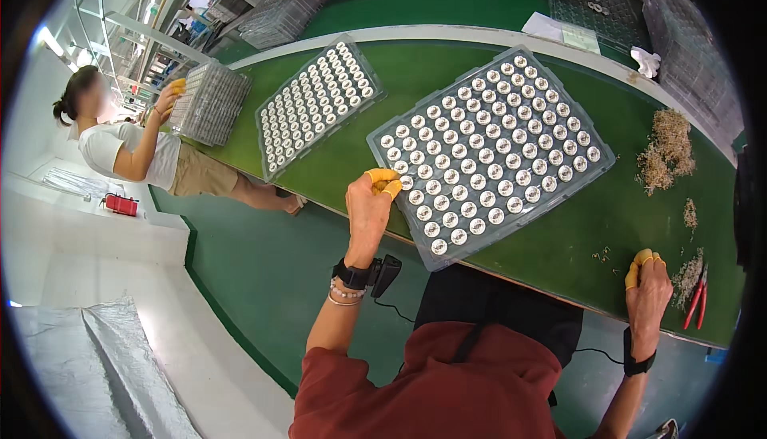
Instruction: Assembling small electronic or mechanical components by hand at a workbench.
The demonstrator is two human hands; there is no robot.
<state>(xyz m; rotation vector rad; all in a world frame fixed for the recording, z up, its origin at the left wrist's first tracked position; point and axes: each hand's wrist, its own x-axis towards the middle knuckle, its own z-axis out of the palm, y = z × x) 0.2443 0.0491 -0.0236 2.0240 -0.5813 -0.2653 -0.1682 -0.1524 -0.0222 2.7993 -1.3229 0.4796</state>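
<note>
A clear plastic tray (523, 219) in front of me holds rows of round white discs with silvery centres. At its left rim is my left hand (370, 207), with yellow covers on the fingertips. Its thumb and forefinger are closed on the tray's edge, beside a disc (406, 182). My right hand (649, 293), also in yellow finger covers, rests at the table's near edge on the right. Its fingers are curled together; whatever they may hold is hidden. Red-handled pliers (697, 301) lie just right of that hand, next to a small heap of wire clippings (685, 279).
A second filled tray (315, 103) lies farther left on the green table (631, 223). Beyond it, a co-worker (132, 143) touches a stack of trays (212, 103). A larger clippings pile (668, 150) sits at right. More stacked trays (691, 55) stand far right.
</note>
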